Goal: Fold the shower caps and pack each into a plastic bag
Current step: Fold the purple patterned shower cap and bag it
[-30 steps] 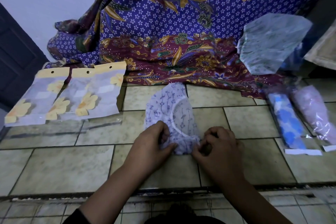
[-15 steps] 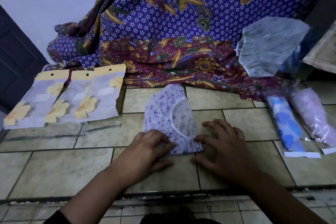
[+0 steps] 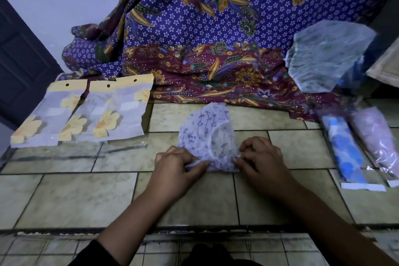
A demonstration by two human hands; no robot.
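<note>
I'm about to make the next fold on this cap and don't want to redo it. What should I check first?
1. Left hand grips shower cap at near left edge: ok.
2. Right hand pinches its near right corner: ok.
3. Shower cap lies on the tiled surface, apart from the packed caps: ok.
4. Printed bags lie to the left: ok.
5. Edges aligned under the hands: cannot tell.

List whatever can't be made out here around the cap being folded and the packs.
- Head view: the near edge of the shower cap is covered by the left hand and right hand; its fold there is hidden.
- Head view: the pink packed cap is cut off by the right edge.
- Head view: the clear bags near the flower packets are too faint to count.
</note>
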